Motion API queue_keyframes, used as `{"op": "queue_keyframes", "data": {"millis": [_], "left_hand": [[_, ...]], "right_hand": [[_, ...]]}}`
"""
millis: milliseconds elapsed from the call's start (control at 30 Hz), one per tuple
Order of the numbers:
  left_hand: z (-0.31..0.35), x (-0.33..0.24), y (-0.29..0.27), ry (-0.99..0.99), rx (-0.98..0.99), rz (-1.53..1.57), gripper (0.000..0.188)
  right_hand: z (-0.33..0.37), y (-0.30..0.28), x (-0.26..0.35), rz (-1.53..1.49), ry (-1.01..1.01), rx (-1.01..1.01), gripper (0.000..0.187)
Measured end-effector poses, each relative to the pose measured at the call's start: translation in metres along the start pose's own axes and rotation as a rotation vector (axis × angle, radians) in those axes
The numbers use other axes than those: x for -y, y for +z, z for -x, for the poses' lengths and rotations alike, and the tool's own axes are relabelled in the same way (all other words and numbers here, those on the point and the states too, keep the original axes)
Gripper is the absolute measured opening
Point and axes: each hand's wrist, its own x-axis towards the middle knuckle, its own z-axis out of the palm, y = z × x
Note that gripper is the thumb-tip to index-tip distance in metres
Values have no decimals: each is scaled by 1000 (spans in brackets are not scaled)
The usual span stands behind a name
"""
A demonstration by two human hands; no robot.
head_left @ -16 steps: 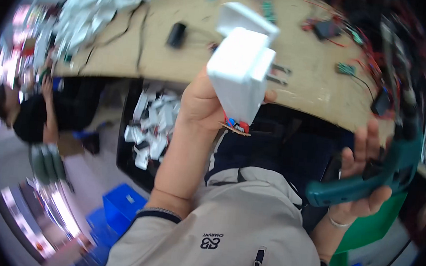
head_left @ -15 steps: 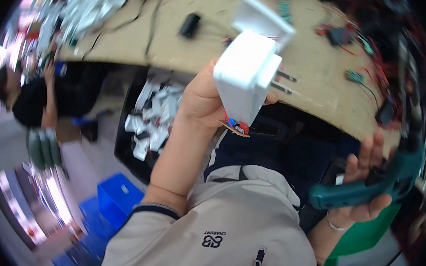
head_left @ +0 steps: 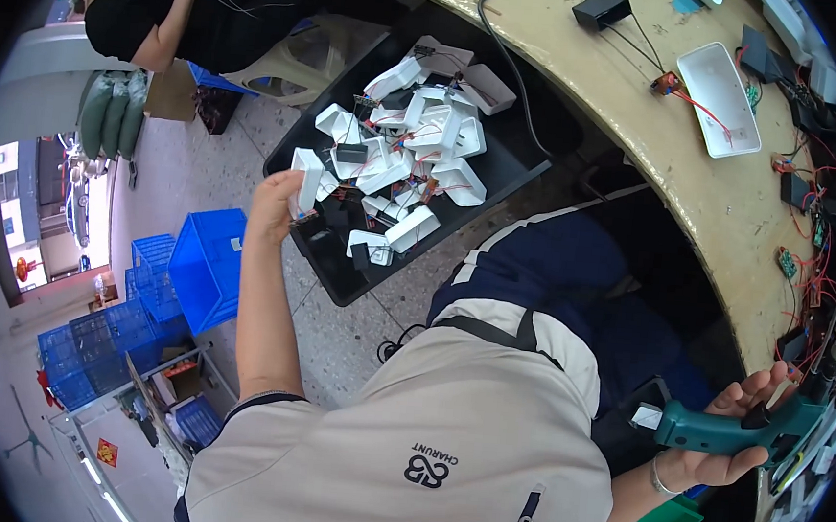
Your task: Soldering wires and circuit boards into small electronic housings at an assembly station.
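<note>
At the left edge of the black tray, my left hand is closed on a white plastic casing. A small circuit board shows at the casing's lower end. Beneath and beside it, the tray holds a heap of white casings, several with wires and small boards. Far to the right, my right hand holds a teal pistol-grip tool with a black trigger. The tool lies across the palm, with the fingers loosely around it; its front end is hard to make out.
On the curved tan workbench lie a white open shell, a black block on wires, and tangled red wires along the right. Blue crates stand at the left. Another person sits at the upper left.
My left hand has carried the white casing from in front of the workbench leftward to the tray. The view has swung left. My right hand still holds the teal tool.
</note>
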Motion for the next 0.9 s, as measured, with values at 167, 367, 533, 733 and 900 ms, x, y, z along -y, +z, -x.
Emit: {"op": "queue_keyframes", "data": {"millis": [167,367,533,733,900], "left_hand": [[-12,21,-20,71,-334,-1116,24],[7,-116,160,905,-87,-493,24],[65,-171,311,1437,447,-639,23],[65,-172,370,1696,540,-852,20],[54,-159,380,1656,563,-979,17]], "right_hand": [[-1,4,-7,-71,1,64,76],[4,12,-9,-12,-88,-18,79],[15,15,-8,12,-107,-97,82],[18,21,-10,1,-104,-185,84],[-7,36,-35,-195,75,-48,78]]}}
